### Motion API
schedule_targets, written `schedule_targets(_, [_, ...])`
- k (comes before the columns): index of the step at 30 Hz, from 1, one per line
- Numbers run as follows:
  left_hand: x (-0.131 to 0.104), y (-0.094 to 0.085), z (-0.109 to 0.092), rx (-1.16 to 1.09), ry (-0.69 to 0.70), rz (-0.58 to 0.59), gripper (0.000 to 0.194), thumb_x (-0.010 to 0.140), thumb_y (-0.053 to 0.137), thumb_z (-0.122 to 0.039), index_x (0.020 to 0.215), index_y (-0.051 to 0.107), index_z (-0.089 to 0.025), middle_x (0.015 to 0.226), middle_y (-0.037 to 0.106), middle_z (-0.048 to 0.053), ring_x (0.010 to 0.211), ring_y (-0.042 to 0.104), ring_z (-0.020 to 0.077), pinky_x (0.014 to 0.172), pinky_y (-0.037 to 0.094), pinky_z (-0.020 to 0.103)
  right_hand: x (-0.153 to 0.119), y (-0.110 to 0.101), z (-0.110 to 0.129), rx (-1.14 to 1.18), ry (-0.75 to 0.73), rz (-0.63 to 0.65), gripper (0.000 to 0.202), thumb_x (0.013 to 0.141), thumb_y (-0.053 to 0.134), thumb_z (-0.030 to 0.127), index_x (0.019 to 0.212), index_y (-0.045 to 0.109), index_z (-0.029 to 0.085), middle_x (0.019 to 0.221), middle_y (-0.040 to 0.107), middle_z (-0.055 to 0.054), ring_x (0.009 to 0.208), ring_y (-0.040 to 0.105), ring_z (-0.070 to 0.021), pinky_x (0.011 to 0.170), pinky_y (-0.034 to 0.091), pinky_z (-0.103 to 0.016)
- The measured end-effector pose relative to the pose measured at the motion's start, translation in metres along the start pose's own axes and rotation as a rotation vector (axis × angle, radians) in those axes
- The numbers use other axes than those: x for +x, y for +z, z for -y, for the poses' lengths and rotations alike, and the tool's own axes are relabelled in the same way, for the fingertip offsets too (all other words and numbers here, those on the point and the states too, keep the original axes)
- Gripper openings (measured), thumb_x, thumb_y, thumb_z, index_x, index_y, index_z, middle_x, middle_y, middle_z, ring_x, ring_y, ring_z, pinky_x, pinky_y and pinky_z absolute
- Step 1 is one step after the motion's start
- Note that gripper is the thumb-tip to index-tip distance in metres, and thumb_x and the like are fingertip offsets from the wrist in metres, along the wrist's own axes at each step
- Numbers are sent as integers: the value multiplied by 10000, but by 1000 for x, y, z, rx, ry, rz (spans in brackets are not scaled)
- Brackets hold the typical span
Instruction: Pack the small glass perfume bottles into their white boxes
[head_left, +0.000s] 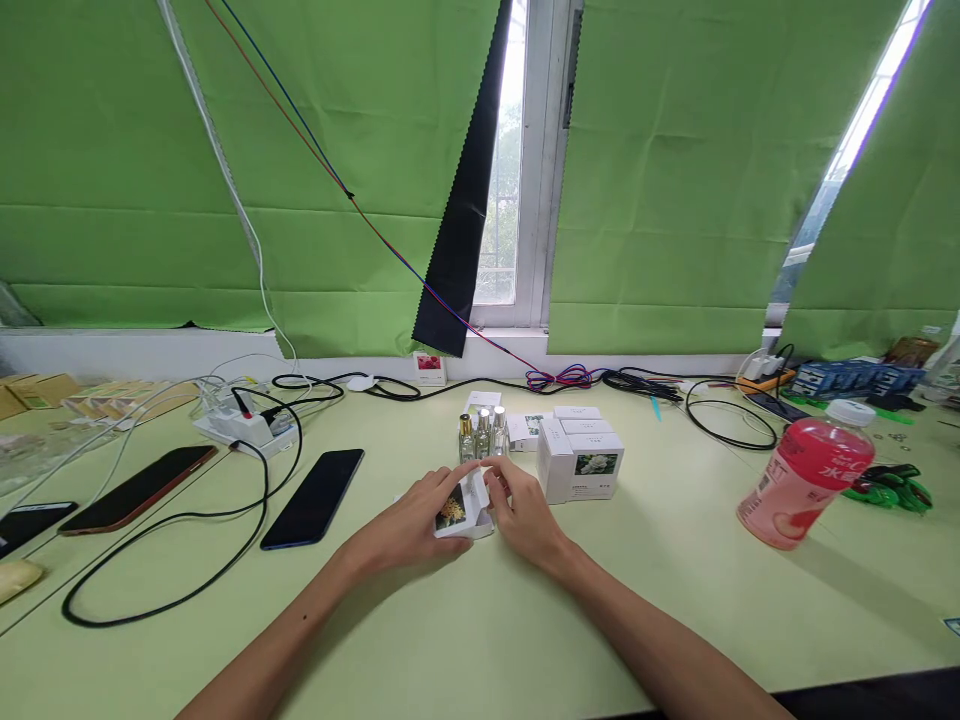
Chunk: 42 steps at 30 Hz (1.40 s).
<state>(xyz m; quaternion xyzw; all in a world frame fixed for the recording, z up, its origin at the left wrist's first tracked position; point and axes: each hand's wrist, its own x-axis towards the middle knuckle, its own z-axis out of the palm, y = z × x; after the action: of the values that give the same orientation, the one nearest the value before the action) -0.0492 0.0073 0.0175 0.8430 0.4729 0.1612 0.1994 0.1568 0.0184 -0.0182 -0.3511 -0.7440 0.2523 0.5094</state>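
My left hand (416,515) is wrapped around a small white box (453,508) with a yellow flower picture, which lies tilted low over the table. At the box's right end, where a flap stands up, my right hand (525,510) has its fingers bent against the cardboard; the fingertips are partly hidden. Just beyond my hands stand several small glass bottles (483,436) with gold or silver caps. A group of white boxes (580,468) with a white flower picture is to the right of my right hand. Another white box (525,430) lies behind, next to the bottles.
On the left are a black phone (313,498), a phone in a brown case (139,488), looped black cable (166,516) and a power strip (244,425). A pink drink bottle (806,480) stands at right. Coiled cables (641,384) run along the wall under green blinds (667,180).
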Motion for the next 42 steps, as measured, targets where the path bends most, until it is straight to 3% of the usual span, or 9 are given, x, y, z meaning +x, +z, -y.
schedule_targets(4, [1, 0, -6, 0, 2, 22, 905, 780, 730, -305, 1577, 304, -338, 1315, 564, 86, 1203, 564, 288, 1014, 497, 417, 0, -2, 4, 34, -8, 20, 244, 1045, 388, 244, 1144, 603, 185, 928, 687, -41, 720, 632, -151, 680, 488, -274])
schedule_targets(10, [2, 3, -8, -13, 40, -3, 713, 781, 721, -306, 1443, 457, -287, 1342, 560, 82, 1217, 561, 285, 1016, 498, 405, 0, -2, 2, 53, -66, 46, 242, 1032, 399, 214, 1171, 596, 199, 990, 715, -49, 848, 670, -170, 773, 508, -293])
schedule_targets(20, [3, 2, -13, 21, 49, 1, 580, 772, 728, -321, 1317, 543, -252, 1224, 586, 69, 1089, 594, 261, 893, 518, 358, 2, 2, -8, -78, -35, -48, 219, 1007, 433, 206, 1140, 606, 184, 948, 718, -75, 854, 679, -205, 736, 541, -321])
schedule_targets(24, [3, 0, -16, 51, 49, 22, 580, 780, 727, -319, 1327, 546, -247, 1193, 575, 73, 1064, 591, 266, 874, 507, 365, 4, 1, -8, -200, -93, -96, 251, 988, 408, 165, 1143, 605, 172, 1052, 685, -127, 943, 672, -238, 792, 574, -375])
schedule_targets(29, [2, 0, -18, 56, 58, 31, 551, 778, 716, -286, 1307, 565, -260, 1161, 575, 65, 1061, 589, 263, 873, 501, 361, 13, 1, -4, -282, -140, -76, 365, 976, 402, 119, 1304, 551, 177, 1294, 610, -161, 1170, 635, -274, 937, 575, -460])
schedule_targets(36, [3, 1, -16, 76, 44, 24, 510, 788, 723, -347, 1267, 580, -246, 1179, 586, 72, 1041, 586, 264, 855, 506, 366, 39, 8, 5, -344, -116, -3, 504, 967, 415, 104, 1461, 485, 171, 1475, 507, -189, 1364, 525, -302, 1054, 532, -492])
schedule_targets(42, [2, -1, -19, 133, 51, 17, 488, 772, 728, -341, 1234, 602, -246, 1129, 601, 62, 1018, 600, 266, 828, 500, 352, 68, 12, -1, -427, 4, 134, 568, 974, 424, 119, 1541, 411, 149, 1593, 398, -200, 1417, 475, -307, 1084, 499, -497])
